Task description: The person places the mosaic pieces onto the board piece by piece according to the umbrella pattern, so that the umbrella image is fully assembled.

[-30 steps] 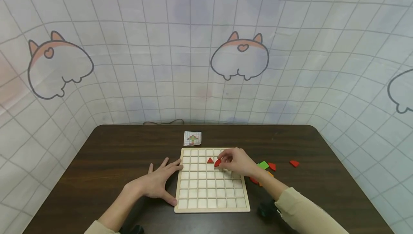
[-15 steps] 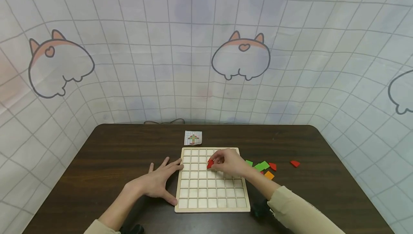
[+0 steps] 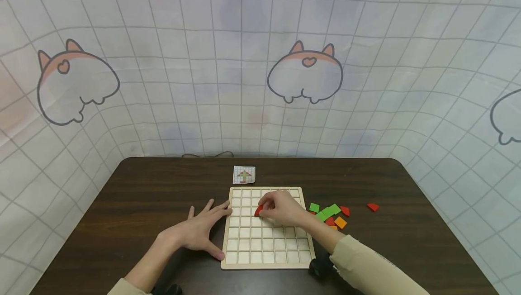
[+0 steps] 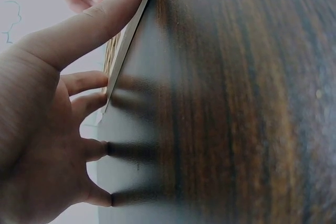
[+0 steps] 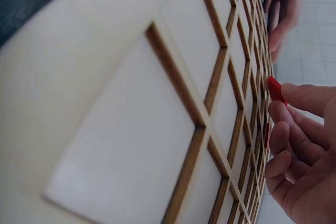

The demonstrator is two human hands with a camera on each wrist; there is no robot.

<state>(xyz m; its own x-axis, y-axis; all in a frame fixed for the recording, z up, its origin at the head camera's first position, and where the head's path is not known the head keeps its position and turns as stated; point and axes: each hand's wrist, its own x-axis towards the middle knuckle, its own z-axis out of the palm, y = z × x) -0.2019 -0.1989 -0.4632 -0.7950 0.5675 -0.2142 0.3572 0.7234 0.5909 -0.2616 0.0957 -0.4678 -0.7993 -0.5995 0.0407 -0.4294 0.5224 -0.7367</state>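
The wooden grid board (image 3: 243, 257) lies on the table in the head view. My right hand (image 3: 281, 208) is over its upper middle and pinches a small red tile (image 3: 258, 211) with one curved edge between thumb and fingers. In the right wrist view the pinched red tile (image 5: 275, 89) is tilted close to the board. Another red tile (image 5: 266, 135) sits on the grid there; the hand hides it in the head view. My left hand (image 3: 197, 230) is spread, its thumb (image 4: 115, 9) and some fingertips touching the board's left edge.
Right of the board lie loose green tiles (image 3: 327, 212), orange tiles (image 3: 340, 222) and red tiles (image 3: 344, 211), with one red tile (image 3: 372, 206) farther right. A small printed pattern card (image 3: 244, 175) is behind the board. A gridded curtain (image 3: 195, 78) surrounds the dark table (image 3: 163, 182).
My right hand has moved left across the board with the red tile, past the red triangle and slightly nearer. The left hand stays at the board's edge.
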